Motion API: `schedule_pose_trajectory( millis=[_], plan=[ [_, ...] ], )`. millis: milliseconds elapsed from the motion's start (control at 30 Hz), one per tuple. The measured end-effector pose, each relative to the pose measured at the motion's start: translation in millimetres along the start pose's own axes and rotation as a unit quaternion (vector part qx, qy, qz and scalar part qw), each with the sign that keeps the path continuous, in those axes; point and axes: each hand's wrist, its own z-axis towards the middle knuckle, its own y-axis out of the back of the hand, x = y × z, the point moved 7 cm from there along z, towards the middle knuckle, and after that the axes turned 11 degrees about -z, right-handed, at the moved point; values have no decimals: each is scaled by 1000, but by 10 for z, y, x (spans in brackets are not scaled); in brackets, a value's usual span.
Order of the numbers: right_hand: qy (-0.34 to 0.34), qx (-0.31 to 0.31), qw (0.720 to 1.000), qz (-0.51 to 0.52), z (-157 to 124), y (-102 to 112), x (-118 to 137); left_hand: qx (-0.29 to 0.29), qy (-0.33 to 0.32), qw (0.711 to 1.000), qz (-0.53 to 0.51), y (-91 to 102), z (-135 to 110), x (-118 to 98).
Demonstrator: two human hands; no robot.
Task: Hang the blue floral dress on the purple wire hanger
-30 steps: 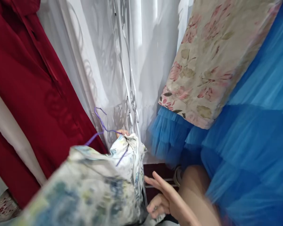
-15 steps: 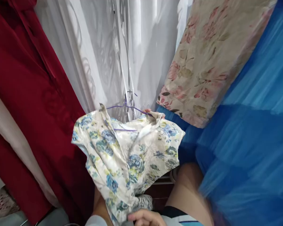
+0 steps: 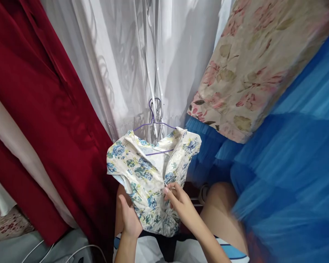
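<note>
A white cap-sleeved floral dress [image 3: 148, 182] with blue roses hangs on a purple wire hanger [image 3: 153, 118] in front of my lap, its neck opened in a V. My right hand [image 3: 178, 199] pinches what looks like the zipper pull at the bottom of that V. At the dress's lower left edge, my left hand [image 3: 131, 221] supports the cloth, thumb apart and fingers hidden behind the fabric. The dress's lower part is bunched up near my lap.
White curtain-like cloth [image 3: 120, 73] with hanging straps [image 3: 150, 54] is behind. A dark red garment [image 3: 71, 146] hangs at left. At right are a pink-flowered beige cloth [image 3: 244, 80] and blue tulle [image 3: 290, 175]. Thin white cables [image 3: 82, 248] lie lower left.
My right hand has left the dress's right shoulder for the front opening. My left hand has moved to the dress's lower left side. The dress hangs straighter, its neck wider.
</note>
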Motion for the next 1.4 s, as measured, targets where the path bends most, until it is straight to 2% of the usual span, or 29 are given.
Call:
schedule_pose_trajectory(
  millis=[100, 167, 233, 267, 300, 333, 400, 433, 467, 533, 567, 667, 767, 867, 900, 1033, 1133, 1200, 1267, 1333, 1400],
  plan=[
    [31, -28, 997, -68, 233, -83, 148, -56, 14, 994, 88, 235, -59, 84],
    [43, -44, 996, -58, 306, -84, 187, -96, -7, 985, 140, 381, -17, 93],
    [38, -47, 998, -10, 298, -46, 168, -118, -64, 974, 182, 493, 70, 23],
    [30, -47, 998, 19, 266, -17, 144, -130, -115, 962, 212, 534, 104, -57],
    [20, -49, 998, 45, 221, 14, 120, -145, -182, 939, 253, 557, 110, -158],
    [11, -53, 996, 65, 169, 41, 102, -160, -260, 904, 300, 548, 79, -264],
    [-5, -55, 994, 90, 67, 52, 94, -159, -397, 813, 395, 398, -59, -371],
    [-10, -49, 994, 93, 26, 28, 106, -129, -427, 779, 441, 269, -112, -335],
    [-11, -38, 995, 92, -6, -14, 129, -79, -425, 763, 481, 124, -133, -242],
    [-8, -5, 997, 82, -45, -127, 186, 27, -364, 765, 531, -140, -120, 23],
    [-3, 9, 997, 77, -54, -175, 216, 57, -328, 771, 542, -234, -102, 137],
    [4, 41, 997, 66, -22, -216, 317, 66, -288, 774, 561, -388, -39, 263],
    [26, 21, 997, 68, 158, -62, 560, 103, -282, 746, 594, -478, 2, 268],
    [81, -42, 993, 77, 508, 175, 1020, 133, -265, 731, 615, -504, 6, 276],
    [91, -44, 992, 81, 651, 220, 1184, 132, -258, 731, 618, -496, 11, 285],
    [62, 10, 987, 150, 1158, 274, 1661, 145, -196, 748, 617, -393, 109, 468],
    [82, 11, 983, 166, 1263, 294, 1812, 145, -160, 762, 611, -251, 220, 579],
    [105, -6, 982, 159, 1207, 277, 1782, 138, -163, 772, 598, -215, 266, 537],
    [115, -21, 981, 157, 1102, 232, 1677, 140, -187, 785, 574, -314, 279, 381],
    [121, -28, 981, 150, 979, 182, 1571, 135, -237, 798, 538, -562, 274, 94],
    [143, -38, 980, 132, 853, 171, 1541, 122, -306, 799, 504, -926, 277, -277]
  ],
)
